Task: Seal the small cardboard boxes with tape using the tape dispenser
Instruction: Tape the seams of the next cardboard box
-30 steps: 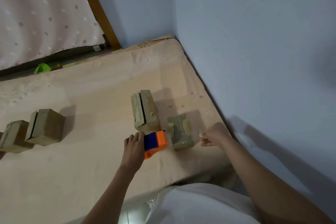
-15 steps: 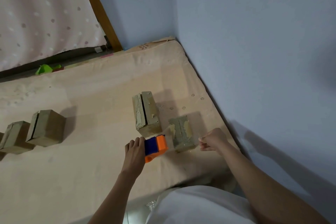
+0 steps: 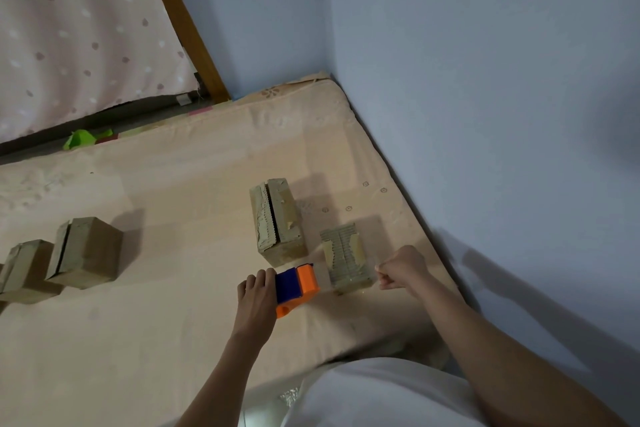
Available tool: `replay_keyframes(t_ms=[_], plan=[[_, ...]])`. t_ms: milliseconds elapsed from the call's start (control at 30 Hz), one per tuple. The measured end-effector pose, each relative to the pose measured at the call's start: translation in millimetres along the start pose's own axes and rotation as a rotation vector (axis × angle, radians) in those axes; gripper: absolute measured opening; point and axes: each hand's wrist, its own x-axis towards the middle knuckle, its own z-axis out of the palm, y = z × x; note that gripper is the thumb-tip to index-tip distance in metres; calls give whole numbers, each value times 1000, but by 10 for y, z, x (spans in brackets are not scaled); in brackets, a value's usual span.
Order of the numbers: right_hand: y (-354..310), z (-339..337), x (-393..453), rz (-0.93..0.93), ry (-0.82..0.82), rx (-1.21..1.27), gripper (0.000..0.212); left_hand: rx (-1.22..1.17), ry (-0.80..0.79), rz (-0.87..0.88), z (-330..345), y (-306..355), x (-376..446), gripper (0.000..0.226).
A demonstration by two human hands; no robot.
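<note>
The left hand (image 3: 257,295) holds the orange-and-blue tape dispenser (image 3: 295,289) down on the peach mattress (image 3: 173,288), its fingers curled over the blue side of the tool. Just to the right of the dispenser lies a small flat cardboard box (image 3: 346,262), its top face ribbed and patched with old tape; a faint, glossy strip seems to run across its near end, though it is too clear to trace with certainty. The right hand (image 3: 401,269) sits just beside that box's right edge in a closed fist, thumb and forefinger pinched together — what they pinch is too thin to make out. Behind the dispenser stands a taller box (image 3: 277,218) with a slit along its top. Well apart, toward the left edge, two more boxes (image 3: 86,253) (image 3: 24,270) stand side by side, touching. A green scrap (image 3: 83,138) lies beyond the mattress's far edge — below a dotted curtain (image 3: 69,28).
</note>
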Motion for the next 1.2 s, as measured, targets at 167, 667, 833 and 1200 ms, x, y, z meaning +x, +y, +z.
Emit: replay_keyframes(t_ms=[167, 667, 833, 1200], plan=[[47, 29, 26, -2, 17, -46, 6, 15, -24, 0, 30, 27, -18, 65], [31, 171, 36, -77, 51, -294, 23, 18, -41, 0, 30, 41, 7, 61], [26, 187, 1, -133, 45, -467, 22, -3, -45, 0, -21, 95, 24, 59], [69, 140, 33, -145, 261, -329, 21, -56, -47, -12, -110, 108, -8, 50]])
